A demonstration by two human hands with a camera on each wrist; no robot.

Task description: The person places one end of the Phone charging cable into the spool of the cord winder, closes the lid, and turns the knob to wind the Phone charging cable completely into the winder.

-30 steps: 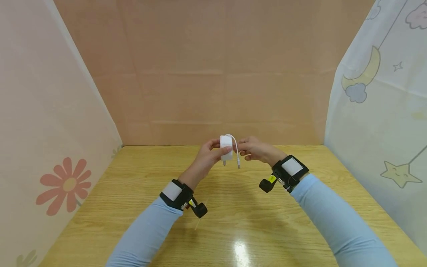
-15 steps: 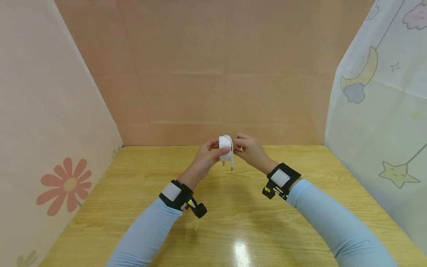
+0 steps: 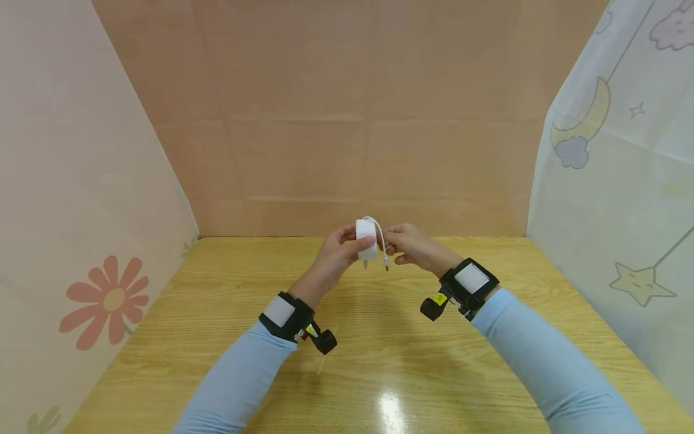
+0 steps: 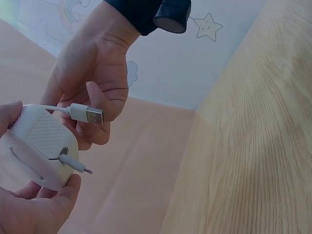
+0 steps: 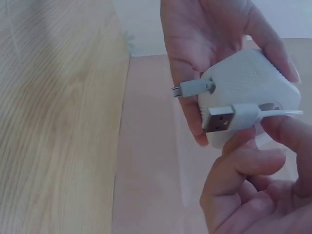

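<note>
Right hand [image 3: 413, 247] drew back; cable [image 3: 381, 238] loops wider.

The head view looks forward and down over the desk [image 3: 379, 361] from some way off. Both wrist views sit close, facing each other across the same white charger [image 4: 41, 146].

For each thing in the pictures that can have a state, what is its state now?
White cable reel: held above the table, gripped by the left hand.
USB plug: free, not plugged in, cable pinched by the right hand.
Small plug: sticks out of the reel, unplugged.
Wooden table: neither hand touches it.
</note>
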